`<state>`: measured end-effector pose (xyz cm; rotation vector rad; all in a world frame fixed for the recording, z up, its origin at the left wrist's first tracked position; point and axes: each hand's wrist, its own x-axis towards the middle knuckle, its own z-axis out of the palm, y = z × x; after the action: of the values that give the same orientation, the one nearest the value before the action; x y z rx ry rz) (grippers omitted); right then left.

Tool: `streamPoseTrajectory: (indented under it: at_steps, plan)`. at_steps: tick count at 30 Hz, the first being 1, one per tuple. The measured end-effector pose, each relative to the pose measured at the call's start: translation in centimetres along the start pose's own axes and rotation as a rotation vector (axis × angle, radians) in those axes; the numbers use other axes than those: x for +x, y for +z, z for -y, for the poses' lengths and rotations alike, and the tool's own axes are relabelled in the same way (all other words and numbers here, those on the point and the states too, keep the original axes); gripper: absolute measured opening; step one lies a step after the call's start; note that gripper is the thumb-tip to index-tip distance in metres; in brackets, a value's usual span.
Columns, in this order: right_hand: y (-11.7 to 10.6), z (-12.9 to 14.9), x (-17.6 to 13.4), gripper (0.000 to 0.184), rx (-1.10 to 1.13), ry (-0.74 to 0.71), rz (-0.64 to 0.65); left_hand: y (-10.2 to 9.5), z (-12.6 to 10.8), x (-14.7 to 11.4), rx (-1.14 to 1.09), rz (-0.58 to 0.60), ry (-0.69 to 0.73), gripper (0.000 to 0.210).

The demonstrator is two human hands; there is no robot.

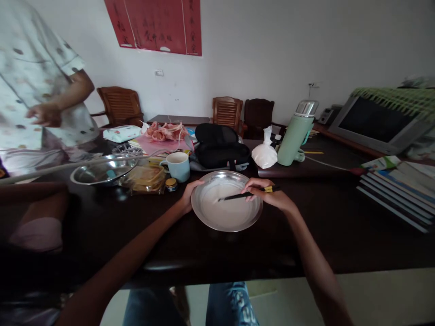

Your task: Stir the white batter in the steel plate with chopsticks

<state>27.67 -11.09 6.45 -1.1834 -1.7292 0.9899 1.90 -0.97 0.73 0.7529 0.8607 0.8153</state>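
A round metal bowl [204, 213] stands on the dark table in front of me, holding a pale, whitish liquid mixture [224, 210]. My left hand [190, 195] grips the bowl's left rim, fingers closed on it. Black chopsticks [234, 196] with gold-coloured ends are pinched in my right hand [263, 192], over the right side of the bowl. Their tips dip into the mixture left of its middle. Whether they are one or two sticks is hard to make out.
Left of the bowl are a light-blue mug [179, 167], a small jar [171, 184], a packaged food tray [146, 179] and another metal basin [102, 174]. Behind lie a black bag [220, 147], a knotted white bag [264, 155] and a green thermos [295, 136]. A person [44, 81] stands at left.
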Motion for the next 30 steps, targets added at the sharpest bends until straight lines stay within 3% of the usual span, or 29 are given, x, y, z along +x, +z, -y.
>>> streamPoseTrajectory:
  at_steps: [4, 9, 15, 19, 21, 27, 30]
  plan:
    - [-1.0, -0.1, -0.3, 0.012, -0.058, -0.011, -0.119, 0.2, -0.1, -0.1, 0.000, 0.001, 0.010, 0.016]
    - [-0.1, 0.3, -0.2, 0.013, 0.081, 0.014, 0.041, -0.1, 0.1, 0.1, -0.001, 0.019, 0.006, 0.019]
    - [0.0, -0.3, 0.5, 0.008, -0.029, -0.053, -0.196, -0.1, 0.1, 0.1, -0.007, 0.065, 0.063, 0.019]
    - [0.1, -0.6, 0.5, 0.007, 0.181, 0.022, -0.106, 0.2, 0.0, -0.1, -0.013, 0.022, 0.022, 0.019]
    - [0.7, -0.8, 0.7, 0.008, 0.184, 0.018, -0.067, 0.2, 0.0, -0.1, -0.028, 0.040, 0.033, 0.020]
    - [-0.4, -1.3, 0.7, 0.004, 0.089, -0.028, -0.294, 0.3, 0.0, -0.2, -0.036, 0.033, 0.034, 0.023]
    - [-0.3, -1.1, 0.6, 0.005, 0.181, 0.008, -0.202, 0.2, 0.0, -0.2, -0.030, 0.036, 0.023, 0.025]
